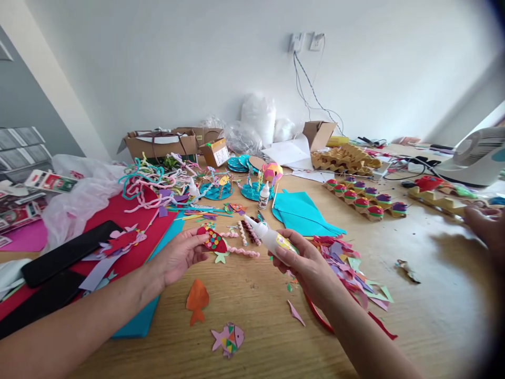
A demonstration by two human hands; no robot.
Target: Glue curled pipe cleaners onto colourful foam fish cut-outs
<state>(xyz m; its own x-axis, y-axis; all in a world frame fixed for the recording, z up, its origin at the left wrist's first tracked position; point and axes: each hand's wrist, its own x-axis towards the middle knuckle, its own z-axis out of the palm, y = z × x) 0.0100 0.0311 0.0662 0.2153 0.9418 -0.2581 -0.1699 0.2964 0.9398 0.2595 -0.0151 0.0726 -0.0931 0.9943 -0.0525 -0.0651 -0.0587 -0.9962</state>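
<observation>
Between the thumb and fingers of my left hand is a red paper fish with colored dots. My right hand is wrapped round a white glue bottle, tilted so its nozzle points up and left, near the fish but apart from it. Just beyond the fish lie twisted pink pipe cleaners. Below my left hand, an orange paper fish rests on the table, with a pink paper fish bearing colored triangles nearer to me.
Colored paper scraps lie right of my right hand. Teal sheets and a second glue bottle stand beyond. Painted egg cartons sit at right, near another person's hand. Red paper is at left, below tangled pipe cleaners.
</observation>
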